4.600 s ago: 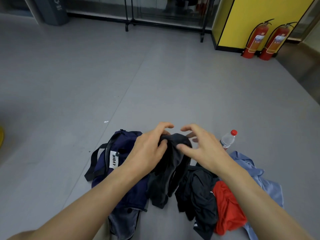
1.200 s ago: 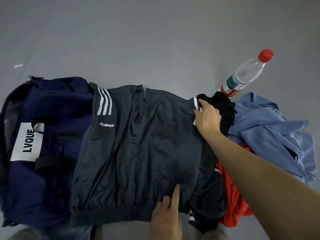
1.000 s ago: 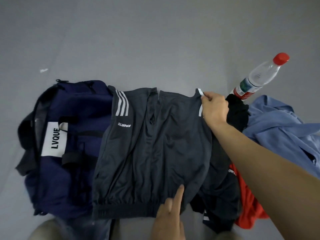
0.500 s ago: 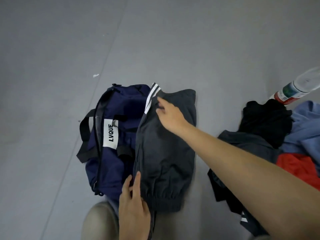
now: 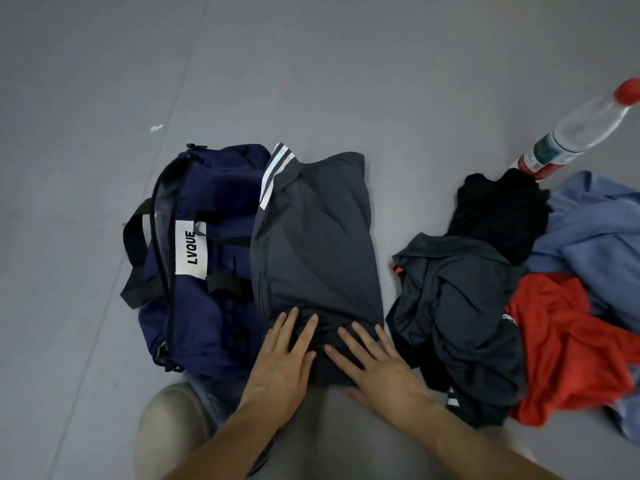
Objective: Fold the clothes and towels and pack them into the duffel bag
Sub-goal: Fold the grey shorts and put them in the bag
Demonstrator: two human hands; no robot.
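The job has only just begun, I think. One pair of dark grey shorts (image 5: 311,244) with white stripes lies in the middle of the frame, folded in half the long way. Its left edge rests on top of the navy duffel bag (image 5: 194,237), and the rest lies on the grey floor (image 5: 311,64).

The left hand (image 5: 277,368) and the right hand (image 5: 377,368) lie flat, side by side, on the near end of the shorts. The fingers are straight and spread, pressing the cloth down and not gripping it. The shorts likely need one more fold before they go in.

I cannot see anything inside the bag, and I cannot tell if its zip is open.

On the right of the frame is a messy heap, not folded yet. I count four pieces in it:
- one dark grey garment (image 5: 460,306)
- one black garment (image 5: 498,209)
- one red garment (image 5: 568,344)
- one light blue garment (image 5: 595,223)

I cannot tell if any of them is a towel.

There is also one water bottle (image 5: 581,133) with a red cap at the upper right, just behind the heap
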